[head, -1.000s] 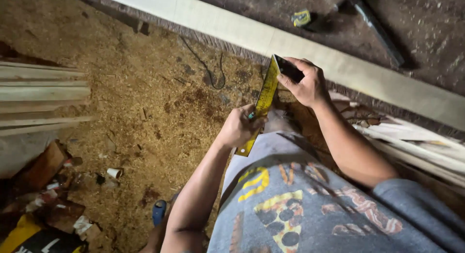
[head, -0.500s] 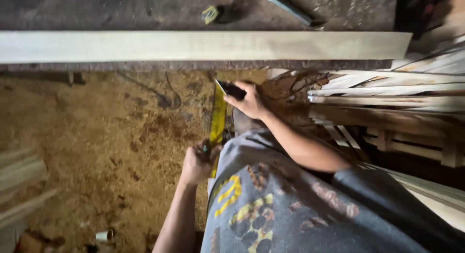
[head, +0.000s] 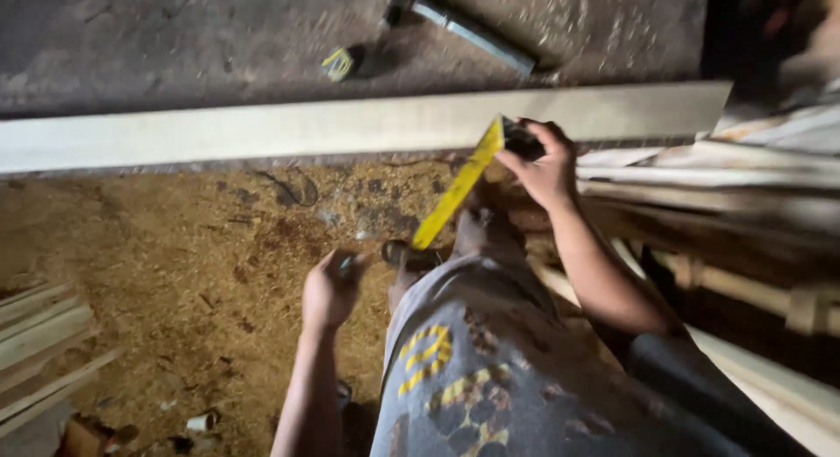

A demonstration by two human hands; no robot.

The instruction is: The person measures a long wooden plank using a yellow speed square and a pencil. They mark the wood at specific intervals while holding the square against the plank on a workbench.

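Observation:
My right hand (head: 544, 166) grips the dark stock of a try square, and its yellow blade (head: 457, 191) slants down to the left, away from the hand. The stock sits at the near edge of a long pale board (head: 297, 126) that lies across a dark bench. My left hand (head: 330, 288) hangs lower left, off the blade, with its fingers curled around a small green-tipped stick (head: 346, 265). My grey printed shirt (head: 472, 361) fills the bottom of the view.
A yellow tape measure (head: 337, 63) and a metal-handled tool (head: 472, 33) lie on the bench behind the board. Stacked wood strips (head: 744, 164) are at the right, more strips (head: 39, 334) at the lower left. Sawdust (head: 175, 238) covers the floor.
My left hand has let go of the yellow blade and dropped to the lower left. My right hand has raised the square to the board's near edge, tilting the blade more.

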